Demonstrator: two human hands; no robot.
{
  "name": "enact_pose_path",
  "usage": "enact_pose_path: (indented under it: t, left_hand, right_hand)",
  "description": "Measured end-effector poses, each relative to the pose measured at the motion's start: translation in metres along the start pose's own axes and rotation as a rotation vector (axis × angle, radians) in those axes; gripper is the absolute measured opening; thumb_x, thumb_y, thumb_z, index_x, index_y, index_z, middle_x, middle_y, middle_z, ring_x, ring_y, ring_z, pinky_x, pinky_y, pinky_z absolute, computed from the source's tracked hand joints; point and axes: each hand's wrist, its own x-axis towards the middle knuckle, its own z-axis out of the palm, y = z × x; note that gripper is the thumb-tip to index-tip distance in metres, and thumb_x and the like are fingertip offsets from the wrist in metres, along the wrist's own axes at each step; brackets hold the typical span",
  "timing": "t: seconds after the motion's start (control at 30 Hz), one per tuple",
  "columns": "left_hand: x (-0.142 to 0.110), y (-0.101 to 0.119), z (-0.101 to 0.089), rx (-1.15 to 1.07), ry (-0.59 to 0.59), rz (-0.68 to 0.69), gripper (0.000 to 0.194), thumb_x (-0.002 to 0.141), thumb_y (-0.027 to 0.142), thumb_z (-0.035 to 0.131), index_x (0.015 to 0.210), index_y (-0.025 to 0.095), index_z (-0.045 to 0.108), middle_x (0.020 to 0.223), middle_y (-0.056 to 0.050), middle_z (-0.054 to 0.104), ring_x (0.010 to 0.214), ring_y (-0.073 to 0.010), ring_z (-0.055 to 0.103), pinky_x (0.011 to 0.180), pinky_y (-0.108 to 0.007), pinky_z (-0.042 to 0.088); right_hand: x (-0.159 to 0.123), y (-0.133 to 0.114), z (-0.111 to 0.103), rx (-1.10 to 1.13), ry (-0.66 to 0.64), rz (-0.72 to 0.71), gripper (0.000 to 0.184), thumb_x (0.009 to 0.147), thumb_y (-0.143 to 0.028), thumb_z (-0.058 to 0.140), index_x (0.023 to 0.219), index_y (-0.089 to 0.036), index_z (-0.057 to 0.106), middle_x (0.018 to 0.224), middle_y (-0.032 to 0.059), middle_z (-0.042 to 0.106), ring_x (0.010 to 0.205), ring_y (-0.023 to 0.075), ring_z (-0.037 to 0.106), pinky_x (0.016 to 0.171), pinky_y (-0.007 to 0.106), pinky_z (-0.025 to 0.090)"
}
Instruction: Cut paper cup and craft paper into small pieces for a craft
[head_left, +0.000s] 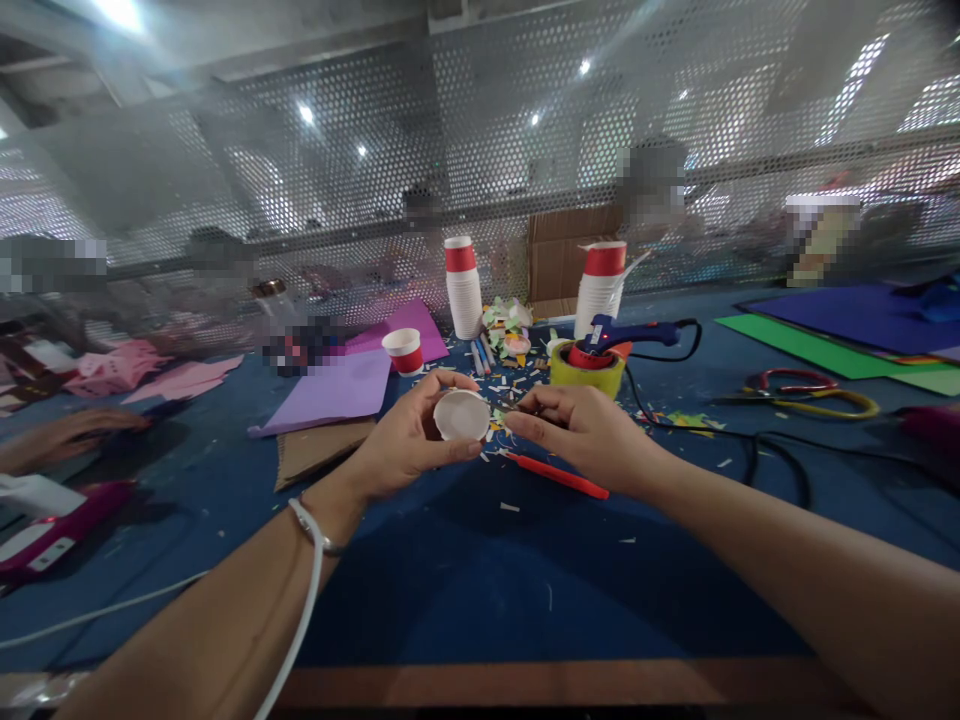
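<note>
Cord: a white cord runs along the left forearm, near the wrist; it could snag and jerk that arm if it pulls tight.
Left hand: the left hand curls partway closed around a small paper cup, thumb below, fingers above; too hard a squeeze could buckle the thin wall.
Cup: it sits above the middle of the table, its pale open mouth turned toward the wearer.
Right hand: the right hand is just beside the cup, thumb and fingers bent toward each other; whether they meet or grip something small cannot be told. A slip here could knock the cup.
Orange tool: a slim orange tool lies below the right hand, where a lowered wrist could roll it.
Glue gun: a blue glue gun rests over a yellow tape roll; a tug on its black cable could topple it, and a hot tip could burn.
Stacks: two tall cup stacks stand beyond; a bump could tip either.
</note>
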Motion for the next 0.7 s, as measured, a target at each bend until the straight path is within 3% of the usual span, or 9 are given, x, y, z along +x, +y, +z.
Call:
enact_pose_path:
  t: [0.33,0.43,0.7]
  left_hand:
    - [0.000,-0.003,0.010,-0.114,0.074,-0.043,0.055,0.066,0.019,0.083,0.106,0.022,0.047,0.083,0.001,0.064,0.075,-0.0155,0.064,0.065,-0.027,0.048]
    - [-0.001,-0.004,0.012,-0.142,0.047,-0.040,0.057,0.066,0.018,0.083,0.109,0.023,0.046,0.085,0.001,0.066,0.078,-0.0162,0.066,0.069,-0.029,0.050]
    - [-0.004,-0.003,0.010,0.053,0.018,0.053,0.056,0.073,0.025,0.081,0.119,0.025,0.048,0.090,0.001,0.062,0.078,-0.0138,0.060,0.069,-0.027,0.049]
  right_hand:
    - [0.001,0.001,0.002,0.067,0.016,-0.006,0.040,0.089,-0.056,0.056,0.078,-0.018,0.058,0.066,-0.0020,0.051,0.058,0.0110,0.039,0.053,0.028,0.028]
    - [0.001,0.000,0.002,0.049,0.022,-0.007,0.038,0.089,-0.055,0.057,0.077,-0.018,0.058,0.067,-0.0013,0.053,0.058,0.0113,0.041,0.054,0.028,0.029]
    - [0.000,-0.001,0.002,-0.065,0.042,0.047,0.038,0.088,-0.055,0.057,0.072,-0.020,0.055,0.059,-0.0034,0.047,0.055,0.0112,0.035,0.051,0.029,0.025]
